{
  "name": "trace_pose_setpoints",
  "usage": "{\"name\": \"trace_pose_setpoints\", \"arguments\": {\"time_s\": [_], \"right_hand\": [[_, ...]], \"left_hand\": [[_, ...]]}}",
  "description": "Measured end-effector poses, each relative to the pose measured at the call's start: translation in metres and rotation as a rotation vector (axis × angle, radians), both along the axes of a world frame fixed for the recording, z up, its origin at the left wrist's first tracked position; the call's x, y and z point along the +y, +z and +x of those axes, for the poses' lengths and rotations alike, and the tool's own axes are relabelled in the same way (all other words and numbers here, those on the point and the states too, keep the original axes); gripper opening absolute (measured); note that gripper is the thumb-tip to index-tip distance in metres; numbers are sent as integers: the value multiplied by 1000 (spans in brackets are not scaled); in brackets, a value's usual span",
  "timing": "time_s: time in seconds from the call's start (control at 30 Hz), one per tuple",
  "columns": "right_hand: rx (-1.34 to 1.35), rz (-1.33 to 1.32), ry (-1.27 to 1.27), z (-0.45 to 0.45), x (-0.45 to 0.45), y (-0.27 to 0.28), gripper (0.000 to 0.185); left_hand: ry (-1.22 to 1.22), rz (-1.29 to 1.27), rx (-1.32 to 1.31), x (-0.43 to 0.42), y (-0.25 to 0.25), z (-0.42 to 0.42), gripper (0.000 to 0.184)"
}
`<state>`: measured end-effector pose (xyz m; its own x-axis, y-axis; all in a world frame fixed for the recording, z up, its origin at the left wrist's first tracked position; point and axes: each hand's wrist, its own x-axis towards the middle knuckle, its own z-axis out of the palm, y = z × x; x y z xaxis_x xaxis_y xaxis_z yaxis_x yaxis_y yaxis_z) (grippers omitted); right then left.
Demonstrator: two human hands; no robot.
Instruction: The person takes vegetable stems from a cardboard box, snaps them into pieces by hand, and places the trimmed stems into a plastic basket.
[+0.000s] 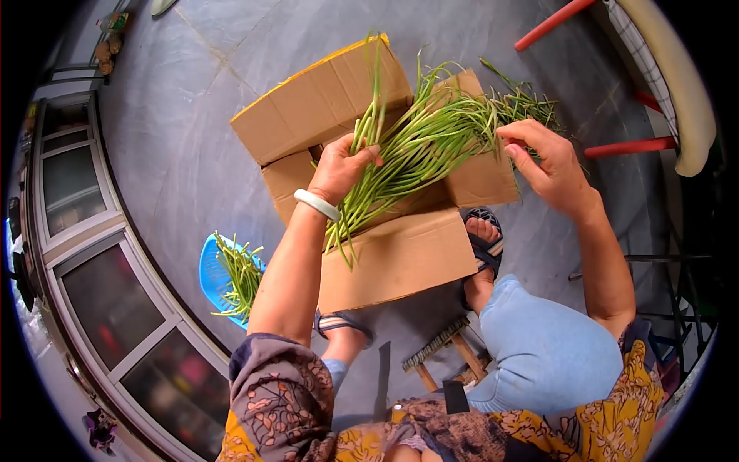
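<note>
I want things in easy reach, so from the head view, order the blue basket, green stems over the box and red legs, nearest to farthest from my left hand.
1. Green stems: some held in your left hand.
2. Blue basket: floor, lower left.
3. Red legs: far right.

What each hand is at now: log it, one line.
left hand: holding green stalks | right hand: at main pile, contact unclear | cardboard box: flaps open, beneath pile | blue basket: more stalks inside
</note>
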<state>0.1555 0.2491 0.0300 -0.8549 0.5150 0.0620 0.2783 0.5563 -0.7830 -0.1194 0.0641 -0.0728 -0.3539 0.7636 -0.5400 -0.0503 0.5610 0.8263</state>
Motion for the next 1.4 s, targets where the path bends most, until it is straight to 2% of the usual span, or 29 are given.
{"name": "trace_pose_setpoints", "arguments": {"time_s": [0.2, 0.3, 0.33, 0.43, 0.47, 0.57, 0.6, 0.8, 0.9, 1.0, 1.1, 1.2, 1.3, 1.4], "right_hand": [[147, 105, 128, -22, -24, 17, 25], [178, 417, 213, -46, -32, 17, 31], [172, 436, 214, -53, -34, 7, 35], [105, 447, 273, -61, -37, -16, 34], [86, 453, 289, -61, -38, -25, 24], [7, 349, 348, -52, -44, -31, 12], [54, 356, 343, -51, -45, -31, 10], [-105, 170, 272, -43, -52, -33, 14], [-105, -199, 104, -47, -54, -31, 21], [49, -511, -22, -47, -58, -48, 25], [23, -1022, -72, -43, -57, -42, 24], [26, -1368, -60, -36, -52, -14, 23], [110, -1553, 52, -30, -54, -1, 23], [327, -1659, 15, -26, -53, 10, 25]], "left_hand": [[4, 32, -409, -11, 46, -4, 10], [-13, 4, -500, -13, 69, 6, 12], [-14, 0, -538, -14, 69, 8, 13], [-28, -6, -605, -13, 80, 16, 13], [-21, -20, -607, -14, 79, 19, 14], [-31, -43, -587, -14, 83, 25, 16], [-27, -51, -586, -14, 83, 27, 15], [29, -75, -602, -19, 86, 48, 13], [71, -48, -622, -16, 92, 62, 14], [162, -28, -652, -10, 96, 70, 14], [186, -18, -691, -5, 101, 72, 13], [182, -34, -721, -7, 108, 67, 12], [151, -26, -743, -11, 114, 63, 12], [101, -37, -729, -11, 120, 67, 12]]}}
